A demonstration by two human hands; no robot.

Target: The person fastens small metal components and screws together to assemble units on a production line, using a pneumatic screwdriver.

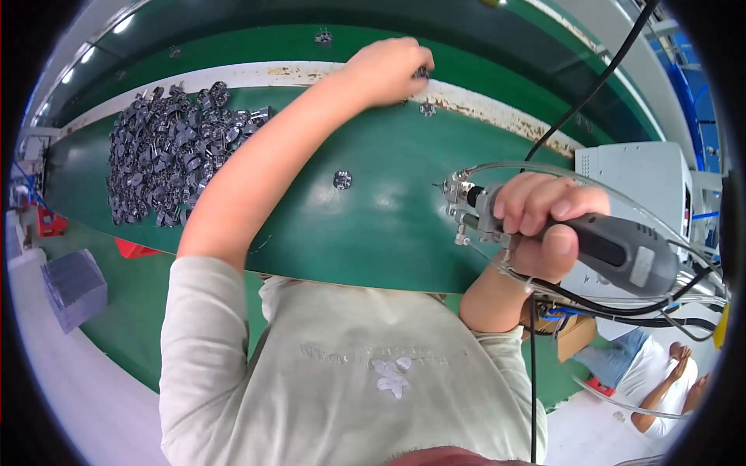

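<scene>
Right hand (544,221) around grey driver (614,252)

A heap of small metal parts (167,151) lies on the conveyor belt (373,225) at left; a handheld power tool (575,237) at right; one loose part (342,179) between them

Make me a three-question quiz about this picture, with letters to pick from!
1. Where is the big pile of small metal parts?
A. On the person's left
B. Under the power tool
C. On the grey box

2. What colour is the belt?
A. Red
B. Green
C. Yellow

3. What is the right hand doing?
A. Lying flat and empty
B. Gripping a grey power tool
C. Pointing up

Answers:
1 A, the pile lies on the belt's left side.
2 B, the bare belt shows green.
3 B, its fingers wrap the tool; the left hand reaches to the far edge, pinching a small part.
</scene>
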